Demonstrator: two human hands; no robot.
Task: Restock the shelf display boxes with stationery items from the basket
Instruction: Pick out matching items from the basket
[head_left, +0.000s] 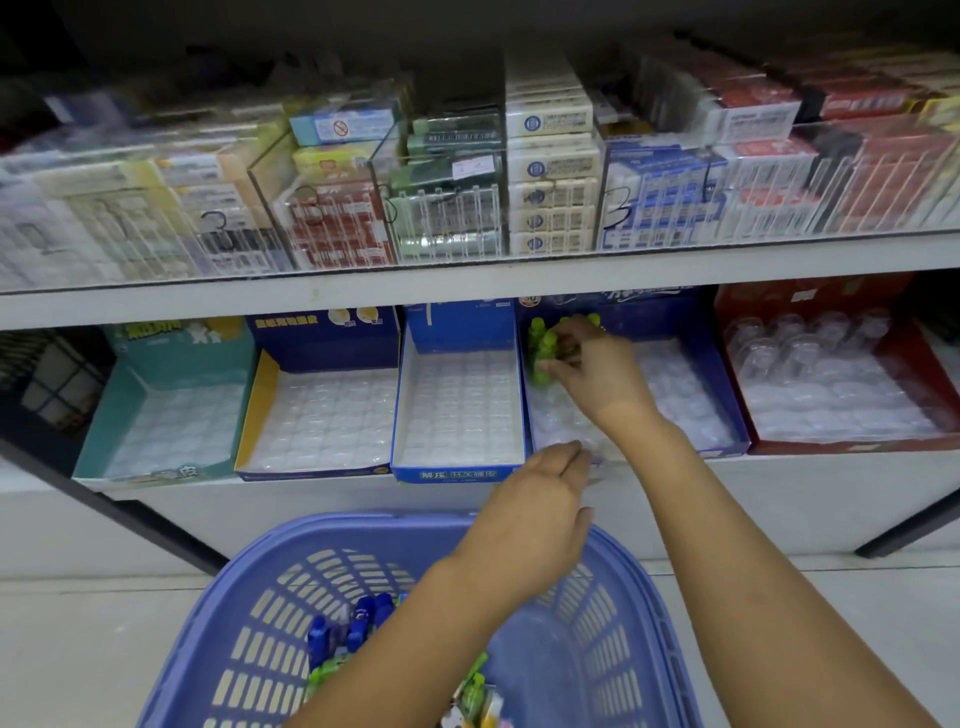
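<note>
My right hand (595, 364) reaches into a dark blue display box (727, 410) on the lower shelf. Its fingers are curled on green stationery items (543, 345) standing at the box's back left. My left hand (535, 514) hovers at the box's front edge, above the far rim of the purple basket (260, 613); its fingers are loosely bent and I see nothing in them. Inside the basket lie blue items (358, 621) and green items (475, 686), partly hidden by my left forearm.
Beside the dark blue box stand a blue-and-white box (410, 405), a blue-and-yellow box (260, 410), a teal box (111, 415) and a red box (904, 364), all with clear plastic trays. The upper shelf (467, 283) holds packed boxes behind clear dividers.
</note>
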